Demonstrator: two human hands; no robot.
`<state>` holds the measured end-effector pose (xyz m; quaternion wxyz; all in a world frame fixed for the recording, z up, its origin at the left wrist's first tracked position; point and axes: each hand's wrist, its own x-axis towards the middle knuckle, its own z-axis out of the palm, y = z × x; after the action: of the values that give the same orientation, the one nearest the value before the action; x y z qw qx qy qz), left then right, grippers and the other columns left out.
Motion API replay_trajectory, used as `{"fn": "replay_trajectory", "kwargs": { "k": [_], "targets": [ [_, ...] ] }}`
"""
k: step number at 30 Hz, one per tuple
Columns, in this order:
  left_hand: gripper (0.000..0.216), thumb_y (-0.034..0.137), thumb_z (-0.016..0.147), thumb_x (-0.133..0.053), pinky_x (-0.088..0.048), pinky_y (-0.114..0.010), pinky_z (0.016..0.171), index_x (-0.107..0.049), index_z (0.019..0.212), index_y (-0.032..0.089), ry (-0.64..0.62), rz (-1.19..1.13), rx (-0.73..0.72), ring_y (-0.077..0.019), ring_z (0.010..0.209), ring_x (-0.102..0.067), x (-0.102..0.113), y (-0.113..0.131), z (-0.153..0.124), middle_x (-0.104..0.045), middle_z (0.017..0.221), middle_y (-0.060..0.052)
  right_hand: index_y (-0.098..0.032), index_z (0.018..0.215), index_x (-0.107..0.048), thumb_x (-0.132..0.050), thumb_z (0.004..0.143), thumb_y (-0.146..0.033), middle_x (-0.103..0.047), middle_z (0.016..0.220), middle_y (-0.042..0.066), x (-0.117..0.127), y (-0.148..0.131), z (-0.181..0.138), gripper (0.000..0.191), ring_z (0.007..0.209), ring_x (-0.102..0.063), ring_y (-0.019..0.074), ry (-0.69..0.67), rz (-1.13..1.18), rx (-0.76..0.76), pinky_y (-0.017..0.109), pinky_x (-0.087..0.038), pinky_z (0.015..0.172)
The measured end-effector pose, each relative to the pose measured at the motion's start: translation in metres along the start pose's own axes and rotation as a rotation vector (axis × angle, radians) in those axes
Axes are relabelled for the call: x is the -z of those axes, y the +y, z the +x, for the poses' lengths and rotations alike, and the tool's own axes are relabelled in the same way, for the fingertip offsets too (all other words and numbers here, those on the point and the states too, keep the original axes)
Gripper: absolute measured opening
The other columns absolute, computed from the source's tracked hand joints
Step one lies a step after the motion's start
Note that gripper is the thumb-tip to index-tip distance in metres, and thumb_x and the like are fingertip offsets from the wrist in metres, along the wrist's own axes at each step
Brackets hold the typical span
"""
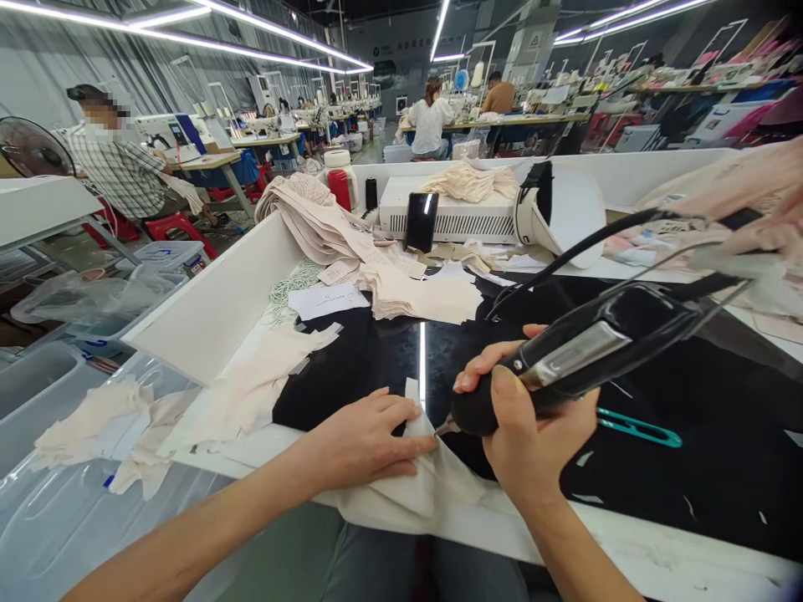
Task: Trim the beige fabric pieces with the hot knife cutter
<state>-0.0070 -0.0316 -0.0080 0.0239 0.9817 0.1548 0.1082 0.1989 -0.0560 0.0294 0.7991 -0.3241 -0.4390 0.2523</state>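
You are pressing a cream cloth point(421, 497) against the near edge of the black surface point(627, 489) in front of you. Your left hand point(370, 439) is lying on it palm down, fingers extended and holding it down without clasping it. Your right hand point(539, 426) is gripping a black handheld tool point(577, 351), its fingers wrapped around the body, and the narrow metal tip is pointing at the cloth beside your left fingertip; whether it is touching, you cannot tell.

To the right, a teal handle point(672, 439) is lying among scraps. Beyond your hands, a stack of cream pieces point(420, 293) is resting beside a white paper point(329, 301) that is carrying dark printed marks too small to read. Behind these, a phone point(421, 221) is leaning against a vented white box point(457, 221), its screen showing no readable text.

Farther off, a pillar is bearing a triangular warning sign point(534, 39), and the wall lettering point(411, 46) is staying too blurred to read.
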Motion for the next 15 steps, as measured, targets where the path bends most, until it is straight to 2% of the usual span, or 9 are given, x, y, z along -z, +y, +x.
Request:
{"fn": "replay_trajectory", "kwargs": {
  "k": [8,15],
  "targets": [
    [0.034,0.041,0.11,-0.07,-0.055,-0.052,0.116,-0.067,0.14,0.026,0.008,-0.022,0.022,-0.0281,0.118,-0.066,-0.0035,0.0006,-0.0001,-0.064,0.138,-0.014,-0.025,0.127,-0.06,-0.088,0.094,-0.03,-0.075,0.082,-0.007,-0.0042,0.006,0.0046,0.043,0.06,-0.069,0.0143,0.011,0.021,0.002,0.033,-0.06,0.063],
    [0.032,0.039,0.11,-0.069,-0.055,-0.046,0.115,-0.07,0.14,0.026,0.049,-0.043,0.025,-0.0263,0.114,-0.065,-0.0053,0.0001,0.0002,-0.063,0.135,-0.015,-0.026,0.124,-0.061,-0.086,0.094,-0.029,-0.075,0.082,-0.007,-0.0052,0.0085,0.005,0.04,0.059,-0.069,0.0146,0.027,-0.007,-0.018,0.034,-0.061,0.062]
  ]
}}
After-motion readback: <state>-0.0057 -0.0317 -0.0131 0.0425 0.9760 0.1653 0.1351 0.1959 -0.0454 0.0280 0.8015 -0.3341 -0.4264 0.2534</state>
